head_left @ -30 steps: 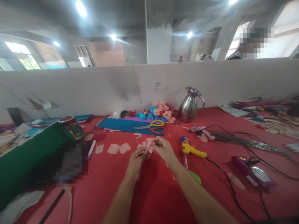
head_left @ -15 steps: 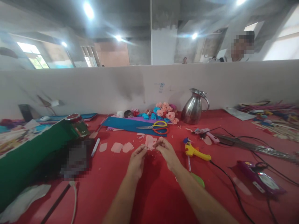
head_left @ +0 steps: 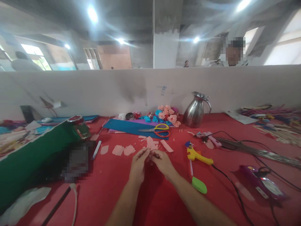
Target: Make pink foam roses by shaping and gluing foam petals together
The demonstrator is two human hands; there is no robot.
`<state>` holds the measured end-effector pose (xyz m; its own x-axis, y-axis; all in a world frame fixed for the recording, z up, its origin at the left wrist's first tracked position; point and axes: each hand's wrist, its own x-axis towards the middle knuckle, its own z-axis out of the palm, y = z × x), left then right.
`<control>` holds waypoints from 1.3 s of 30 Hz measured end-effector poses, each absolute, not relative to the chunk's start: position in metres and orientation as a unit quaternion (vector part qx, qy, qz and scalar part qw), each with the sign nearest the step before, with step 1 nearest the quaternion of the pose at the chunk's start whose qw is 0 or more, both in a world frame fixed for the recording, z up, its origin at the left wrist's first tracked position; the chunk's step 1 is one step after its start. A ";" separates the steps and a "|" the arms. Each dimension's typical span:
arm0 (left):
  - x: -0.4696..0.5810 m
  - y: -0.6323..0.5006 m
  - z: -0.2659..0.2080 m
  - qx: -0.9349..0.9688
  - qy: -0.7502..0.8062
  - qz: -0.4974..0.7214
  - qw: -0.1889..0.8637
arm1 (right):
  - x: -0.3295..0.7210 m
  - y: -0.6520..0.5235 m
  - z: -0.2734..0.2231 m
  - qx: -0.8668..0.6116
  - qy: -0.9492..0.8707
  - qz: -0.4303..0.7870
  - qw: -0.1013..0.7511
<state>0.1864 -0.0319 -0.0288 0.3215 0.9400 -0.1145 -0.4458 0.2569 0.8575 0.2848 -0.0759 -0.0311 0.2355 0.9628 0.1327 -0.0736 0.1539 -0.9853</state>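
Both my hands meet over the middle of the red table, pinching a pink crepe paper piece (head_left: 150,142) from its two lower sides. The fingers of my left hand (head_left: 139,163) are closed on its left edge. Thumb and fingertips of my right hand (head_left: 162,161) press together at its right side, partly hiding the paper. Just beyond lie loose pink scraps and a pink paper strip (head_left: 167,146). Cut pink petals (head_left: 118,150) rest to the left. Scissors (head_left: 160,130) with yellow and red handles lie on a blue paper sheet (head_left: 124,126) behind.
A yellow glue gun (head_left: 199,156) with a cord lies to the right, above a green-ended stick (head_left: 199,185). Finished paper flowers (head_left: 171,117) and a steel jug (head_left: 194,111) stand at the back. A green box (head_left: 47,142) and a dark blurred device (head_left: 77,161) are left.
My right hand has moved left and down, closing in beside my left hand at the pink paper. The pink strip on the table is now uncovered.
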 end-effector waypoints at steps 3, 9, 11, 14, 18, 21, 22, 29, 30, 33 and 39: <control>0.182 -0.029 -0.030 0.431 0.345 0.493 0.672 | 0.287 -0.075 -0.033 -0.497 -0.450 0.425 0.608; 0.175 -0.024 -0.027 0.531 0.342 0.489 0.602 | 0.288 -0.075 -0.034 -0.522 -0.472 0.403 0.585; 0.174 -0.021 -0.028 0.564 0.342 0.485 0.574 | 0.288 -0.076 -0.033 -0.530 -0.477 0.397 0.578; 0.172 -0.017 -0.029 0.611 0.344 0.487 0.520 | 0.288 -0.077 -0.033 -0.528 -0.496 0.390 0.569; 0.170 -0.016 -0.027 0.625 0.326 0.499 0.503 | 0.289 -0.077 -0.033 -0.520 -0.515 0.381 0.565; 0.170 -0.018 -0.024 0.613 0.303 0.494 0.537 | 0.289 -0.078 -0.032 -0.511 -0.521 0.386 0.564; 0.170 -0.019 -0.024 0.612 0.298 0.492 0.542 | 0.290 -0.079 -0.031 -0.509 -0.523 0.389 0.562; 0.171 -0.021 -0.021 0.600 0.315 0.512 0.528 | 0.292 -0.081 -0.022 -0.534 -0.534 0.365 0.545; 0.171 -0.021 -0.020 0.585 0.318 0.518 0.536 | 0.292 -0.081 -0.020 -0.531 -0.521 0.370 0.557; 0.174 -0.024 -0.020 0.537 0.325 0.534 0.566 | 0.288 -0.082 -0.014 -0.474 -0.428 0.446 0.627; 0.178 -0.027 -0.022 0.526 0.323 0.523 0.588 | 0.281 -0.081 -0.012 -0.386 -0.323 0.508 0.699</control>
